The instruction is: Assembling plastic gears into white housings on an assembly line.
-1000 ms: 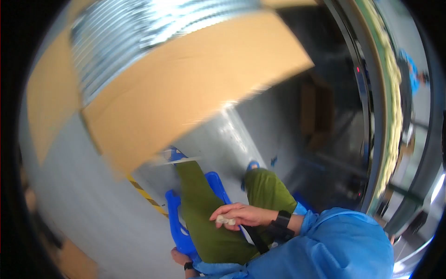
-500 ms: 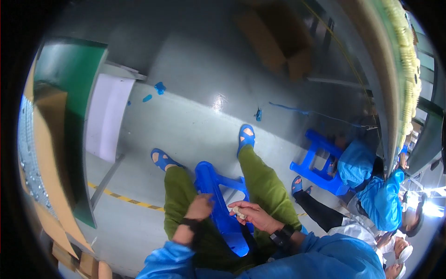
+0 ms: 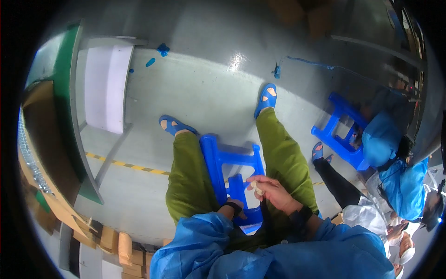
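Note:
Between my legs is a blue plastic stool (image 3: 213, 162), tilted so that its legs and the gaps between them show. My left hand (image 3: 239, 204) is down at the stool's near part, its fingers curled at the blue edge and partly hidden. To the right, my right hand (image 3: 274, 191) is closed over the stool, pinching a small off-white piece (image 3: 257, 188) between thumb and fingers. What exactly this piece is, I cannot make out. Both wrists carry black bands.
A second blue stool (image 3: 341, 132) stands at the right, beside a seated person in blue (image 3: 383, 139). White panel (image 3: 106, 88) and green-edged table (image 3: 69, 111) stand left. Cardboard boxes (image 3: 109, 239) lie lower left. Blue scraps (image 3: 163, 49) and a blue strip (image 3: 316, 66) lie on the floor.
The view has shifted. My left hand has gone down to the near part of the stool, and the stool has turned and tilted. My right hand still pinches the off-white piece.

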`<state>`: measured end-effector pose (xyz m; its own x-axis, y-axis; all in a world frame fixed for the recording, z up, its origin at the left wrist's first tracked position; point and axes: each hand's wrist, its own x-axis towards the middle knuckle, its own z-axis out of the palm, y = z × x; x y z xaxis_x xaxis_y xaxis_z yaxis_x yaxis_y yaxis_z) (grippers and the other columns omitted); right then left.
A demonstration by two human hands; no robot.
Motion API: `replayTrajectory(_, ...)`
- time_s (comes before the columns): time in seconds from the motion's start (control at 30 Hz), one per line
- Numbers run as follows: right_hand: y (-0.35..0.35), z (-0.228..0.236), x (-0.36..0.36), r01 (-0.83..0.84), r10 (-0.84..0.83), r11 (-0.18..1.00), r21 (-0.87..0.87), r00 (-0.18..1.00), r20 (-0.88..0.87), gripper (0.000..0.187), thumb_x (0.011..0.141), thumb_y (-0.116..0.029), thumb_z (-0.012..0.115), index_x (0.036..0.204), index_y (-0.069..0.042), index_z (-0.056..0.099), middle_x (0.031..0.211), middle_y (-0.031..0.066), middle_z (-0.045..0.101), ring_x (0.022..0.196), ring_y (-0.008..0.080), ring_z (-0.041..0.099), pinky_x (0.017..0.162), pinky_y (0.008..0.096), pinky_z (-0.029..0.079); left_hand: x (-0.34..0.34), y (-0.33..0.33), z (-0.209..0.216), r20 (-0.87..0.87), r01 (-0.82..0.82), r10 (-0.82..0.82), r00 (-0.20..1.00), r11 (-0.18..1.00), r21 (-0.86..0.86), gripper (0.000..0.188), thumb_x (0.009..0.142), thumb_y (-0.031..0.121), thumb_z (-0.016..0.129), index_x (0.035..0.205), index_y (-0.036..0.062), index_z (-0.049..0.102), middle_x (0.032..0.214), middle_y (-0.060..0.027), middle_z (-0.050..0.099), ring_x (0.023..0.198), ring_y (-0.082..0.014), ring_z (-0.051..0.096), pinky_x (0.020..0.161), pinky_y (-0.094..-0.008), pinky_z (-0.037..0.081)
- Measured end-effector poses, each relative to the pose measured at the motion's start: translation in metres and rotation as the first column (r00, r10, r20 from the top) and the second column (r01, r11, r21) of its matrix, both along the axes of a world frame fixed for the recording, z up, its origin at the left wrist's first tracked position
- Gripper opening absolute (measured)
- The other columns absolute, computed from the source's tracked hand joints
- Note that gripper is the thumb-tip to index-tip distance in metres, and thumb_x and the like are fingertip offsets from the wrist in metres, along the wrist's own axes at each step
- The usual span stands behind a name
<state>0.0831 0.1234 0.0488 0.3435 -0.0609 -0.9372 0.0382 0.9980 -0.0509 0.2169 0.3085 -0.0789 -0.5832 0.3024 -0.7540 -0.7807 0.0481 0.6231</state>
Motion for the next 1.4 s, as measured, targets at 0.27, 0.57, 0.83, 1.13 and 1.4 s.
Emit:
replayTrajectory(0.27, 0.004, -0.001, -0.014, 0.042, -0.034, 0.990, -0.138, 0.997, 0.064, 0.033, 0.095, -0.023, 0.052, 0.121, -0.003, 0.056, 0.097, 0.0040, 0.060, 0.069, 0.0069, 0.048, 0.059, 0.0224, 0.041, 0.010, -0.038, -0.020, 0.076, -0.139, 0.145, 0.986, 0.987, -0.087, 0.075, 0.070, 0.063, 0.067, 0.124, 0.0115, 0.058, 0.126, -0.0118, 0.057, 0.117, -0.0340, 0.052, 0.103, -0.0527, 0.030)
replayTrajectory(0.57, -0.096, 0.111, -0.069, 0.169, 0.134, 0.743, -0.648, 0.911, 0.391, 0.040, 0.094, -0.012, 0.054, 0.132, -0.004, 0.046, 0.116, 0.0026, 0.059, 0.096, 0.0099, 0.054, 0.082, 0.0242, 0.044, -0.055, -0.275, -0.044, -0.027, -0.018, 0.007, 1.000, 0.910, -0.415, 0.062, 0.073, 0.055, 0.064, 0.115, 0.0102, 0.063, 0.118, -0.0133, 0.061, 0.109, -0.0325, 0.056, 0.097, -0.0469, 0.038)
replayTrajectory(0.83, -0.229, 0.252, -0.212, -0.680, -0.516, -0.139, -0.720, 0.670, -0.534, 0.036, 0.072, -0.001, 0.063, 0.107, 0.006, 0.059, 0.101, 0.0191, 0.065, 0.086, 0.0304, 0.063, 0.073, 0.0354, 0.050, -0.108, -0.431, 0.008, 0.019, 0.040, -0.035, 0.999, 0.799, -0.600, 0.056, 0.073, 0.050, 0.061, 0.111, 0.0092, 0.064, 0.114, -0.0146, 0.062, 0.104, -0.0319, 0.058, 0.093, -0.0461, 0.040)
replayTrajectory(1.13, -0.321, 0.221, -0.239, -0.948, -0.574, -0.050, -0.315, 0.285, -0.768, 0.041, 0.081, -0.014, 0.063, 0.120, 0.000, 0.054, 0.118, 0.0172, 0.057, 0.097, 0.0338, 0.055, 0.087, 0.0411, 0.044, -0.125, -0.606, 0.029, -0.101, -0.064, -0.014, 0.995, 0.696, -0.716, 0.049, 0.074, 0.044, 0.059, 0.106, 0.0082, 0.066, 0.110, -0.0161, 0.063, 0.099, -0.0313, 0.060, 0.089, -0.0453, 0.043)
replayTrajectory(1.4, -0.322, 0.208, -0.235, -0.879, -0.664, 0.174, -0.445, 0.229, -0.711, 0.063, 0.093, -0.042, 0.042, 0.136, 0.004, 0.038, 0.139, 0.0220, 0.040, 0.127, 0.0368, 0.039, 0.106, 0.0421, 0.030, -0.036, -0.651, 0.032, -0.135, -0.234, 0.195, 0.971, 0.688, -0.687, 0.043, 0.075, 0.039, 0.056, 0.102, 0.0072, 0.067, 0.106, -0.0174, 0.064, 0.094, -0.0307, 0.062, 0.085, -0.0446, 0.045)
